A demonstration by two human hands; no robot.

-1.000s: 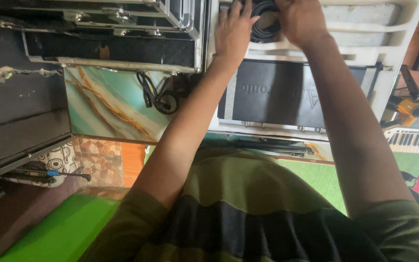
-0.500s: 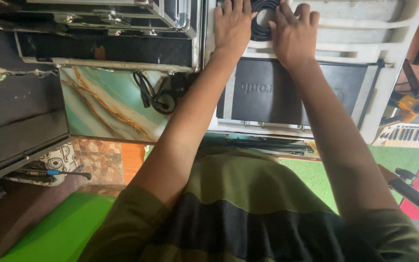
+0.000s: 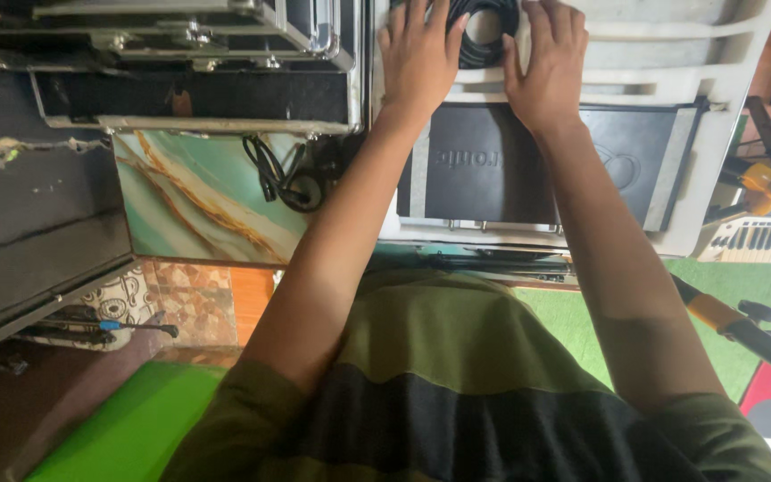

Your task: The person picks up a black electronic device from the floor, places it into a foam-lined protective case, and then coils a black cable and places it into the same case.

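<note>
As both hands come down from the top edge of the view, where they stood a second ago, the coiled black cable (image 3: 490, 36) now sits between them in a recess of the white foam insert (image 3: 653, 85). Left hand (image 3: 419, 55) lies flat on the coil's left side, its fingers (image 3: 421, 18) spread and unclenched; right hand (image 3: 551, 62) presses the coil's right side, fingers extended, not closed around anything. The change suggests the coil is being seated in its recess rather than carried. Below the hands a black flat device (image 3: 493, 165) rests in the same insert. To the left, an open metal-edged case (image 3: 198, 62) stands over a green marbled desk (image 3: 194, 201), on which a second black cord (image 3: 283, 178) lies loose. A keyboard (image 3: 765, 239) shows at the right edge. The coil's upper part is cut off by the frame, and whether the fingertips hook under it cannot be told; probably they only rest on top.
</note>
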